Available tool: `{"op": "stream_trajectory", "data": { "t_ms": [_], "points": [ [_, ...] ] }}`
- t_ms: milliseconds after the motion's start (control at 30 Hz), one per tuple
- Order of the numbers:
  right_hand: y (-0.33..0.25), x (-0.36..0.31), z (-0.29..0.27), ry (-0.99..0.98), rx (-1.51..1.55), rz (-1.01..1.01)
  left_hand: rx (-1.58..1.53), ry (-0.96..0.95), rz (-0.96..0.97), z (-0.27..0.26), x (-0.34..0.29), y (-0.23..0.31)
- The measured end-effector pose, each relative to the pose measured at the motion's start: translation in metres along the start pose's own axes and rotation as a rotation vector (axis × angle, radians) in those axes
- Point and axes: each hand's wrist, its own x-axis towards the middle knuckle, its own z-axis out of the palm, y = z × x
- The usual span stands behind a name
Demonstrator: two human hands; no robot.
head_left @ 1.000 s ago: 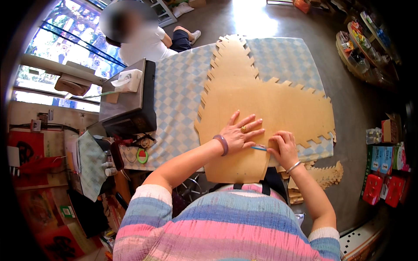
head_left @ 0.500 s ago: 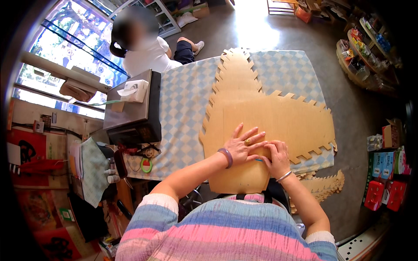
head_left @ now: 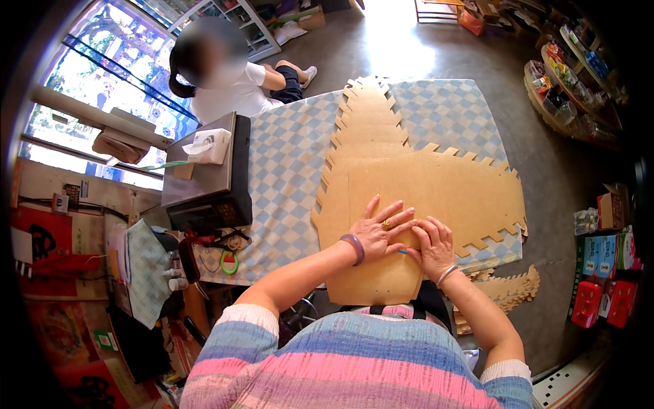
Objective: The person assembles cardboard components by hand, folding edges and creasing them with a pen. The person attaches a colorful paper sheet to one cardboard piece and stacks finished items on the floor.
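Flat tan boards with notched, tooth-like edges lie overlapping on a blue-and-white checked tablecloth. My left hand, with a ring on one finger and a bracelet at the wrist, rests on the boards, fingers stretched and spread. Right beside it, my right hand is bent, its thumb and fingers pinched low against the board. A small, thin blue thing shows at the tip of that pinch; most of it is hidden, so its kind does not show. The near board end reaches toward my striped top.
On the left stands a scale-like box with a metal top, a tissue pack on it. Green-handled scissors lie near the table's left edge. A person sits beyond the table. More notched pieces are low at the right.
My right hand has tilted slightly and its fingers have shifted a little; the blue thing still shows at its tip. My left hand has stayed flat. The seated person's arm has moved.
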Motion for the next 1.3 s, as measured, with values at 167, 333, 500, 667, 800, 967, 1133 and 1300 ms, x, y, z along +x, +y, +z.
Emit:
{"op": "stream_trajectory", "data": {
  "t_ms": [167,333,500,667,800,967,1133,1300],
  "points": [
    [0.012,-0.006,-0.013,-0.039,0.005,0.008,-0.012,0.05,0.014,-0.003,0.001,0.0],
    [0.016,-0.003,-0.018,-0.097,0.078,0.021,-0.021,0.044,0.014,-0.005,0.001,-0.001],
    [0.03,-0.002,-0.028,-0.18,0.133,-0.035,-0.023,0.007,0.007,-0.007,0.003,-0.001],
    [0.027,-0.004,-0.03,-0.161,0.114,-0.048,-0.028,-0.02,-0.005,-0.008,0.002,0.001],
    [0.027,-0.006,-0.028,-0.142,0.121,-0.046,-0.014,-0.023,0.001,-0.007,0.001,0.002],
    [0.027,-0.005,-0.029,-0.122,0.115,-0.055,-0.032,0.057,0.037,-0.005,-0.002,-0.006],
    [0.028,-0.005,-0.031,-0.136,0.137,-0.048,-0.2,0.189,-0.008,-0.024,-0.029,-0.007],
    [0.021,-0.005,-0.036,-0.087,0.125,-0.069,-0.15,0.235,-0.029,-0.022,-0.037,-0.005]
  ]
}}
